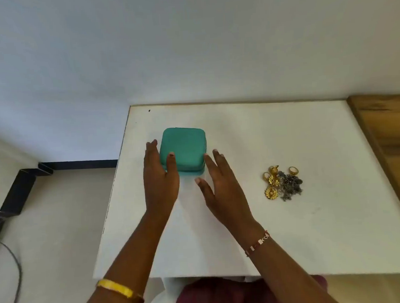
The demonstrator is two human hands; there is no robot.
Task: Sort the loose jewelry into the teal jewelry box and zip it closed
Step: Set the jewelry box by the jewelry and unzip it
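A teal jewelry box (184, 145) sits shut on the white table (252, 135), towards the back left. My left hand (159, 177) lies flat along the box's left side, thumb resting on the lid's near edge, fingers straight. My right hand (223, 190) hovers just off the box's near right corner, fingers spread, holding nothing. A pile of loose jewelry (283, 183) lies on the table to the right: gold earrings and rings on its left and top, a dark silver tangle on its right.
A wooden board (392, 142) covers the table's right end. The table's left edge drops to a pale floor with a black metal frame (23, 185) and a grey cable (13, 278). A plain wall stands behind the table.
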